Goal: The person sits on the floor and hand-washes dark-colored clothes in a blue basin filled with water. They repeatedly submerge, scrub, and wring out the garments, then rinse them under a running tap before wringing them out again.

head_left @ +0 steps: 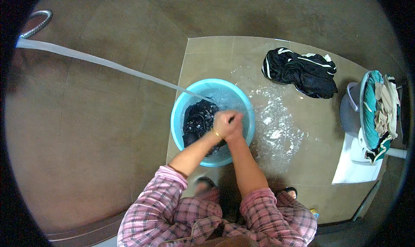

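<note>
A light-blue basin (176, 137) stands on the wet floor in front of me. Dark wet clothing (199, 119) lies in its water, bunched toward the left side. Above the basin's right half, my left hand (222, 122) and my right hand (235, 128) are pressed together, fingers closed and slightly blurred. A small dark patch shows between them; whether it is cloth or shadow I cannot make out. From the upper left, a stream of water (112, 65) arcs into the basin just beyond my hands.
Black clothes with white stripes (300, 72) lie heaped on the floor at the far right. Nearer the right wall, a bucket (351, 111) is piled with teal, beige and dark clothes (382, 104). A metal hose (41, 18) curves at the upper left. Water is spread right of the basin.
</note>
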`<state>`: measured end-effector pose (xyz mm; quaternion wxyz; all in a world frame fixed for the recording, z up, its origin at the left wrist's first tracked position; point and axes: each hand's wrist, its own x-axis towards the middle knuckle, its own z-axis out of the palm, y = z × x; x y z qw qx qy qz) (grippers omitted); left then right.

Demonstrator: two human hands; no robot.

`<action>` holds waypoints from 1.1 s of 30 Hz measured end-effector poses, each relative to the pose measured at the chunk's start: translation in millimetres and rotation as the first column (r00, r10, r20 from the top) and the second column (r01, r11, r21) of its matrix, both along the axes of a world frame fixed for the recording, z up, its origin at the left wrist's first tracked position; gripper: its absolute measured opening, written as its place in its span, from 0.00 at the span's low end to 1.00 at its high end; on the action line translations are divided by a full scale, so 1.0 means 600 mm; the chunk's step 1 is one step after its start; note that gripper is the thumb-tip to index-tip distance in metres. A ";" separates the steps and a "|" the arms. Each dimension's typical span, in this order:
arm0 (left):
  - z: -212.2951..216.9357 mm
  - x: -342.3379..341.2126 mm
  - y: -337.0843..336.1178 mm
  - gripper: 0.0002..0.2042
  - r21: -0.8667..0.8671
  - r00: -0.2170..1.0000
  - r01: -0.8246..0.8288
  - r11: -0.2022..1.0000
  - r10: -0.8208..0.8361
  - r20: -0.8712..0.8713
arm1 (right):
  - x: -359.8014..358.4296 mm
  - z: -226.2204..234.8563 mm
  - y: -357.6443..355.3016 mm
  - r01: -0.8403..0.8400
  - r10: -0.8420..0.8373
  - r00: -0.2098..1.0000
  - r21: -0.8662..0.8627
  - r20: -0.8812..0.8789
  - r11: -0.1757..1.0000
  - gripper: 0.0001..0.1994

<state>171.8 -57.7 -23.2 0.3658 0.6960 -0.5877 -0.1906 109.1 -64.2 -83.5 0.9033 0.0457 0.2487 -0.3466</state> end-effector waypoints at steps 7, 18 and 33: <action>-0.027 0.153 -0.019 0.44 0.570 0.171 -0.438 0.695 0.687 -0.706 | 0.009 0.086 -0.043 0.046 -0.139 0.835 -0.183 -0.532 0.982 0.28; -0.159 0.155 0.083 0.29 0.308 0.892 -0.388 0.869 0.269 0.365 | 0.034 -0.030 0.028 -0.580 0.058 0.092 -0.006 -0.994 0.814 0.22; 0.016 0.130 0.133 0.15 0.364 0.751 -0.257 0.896 0.422 -0.509 | 0.026 0.153 0.055 -0.444 -0.412 0.539 -0.664 -0.734 0.601 0.12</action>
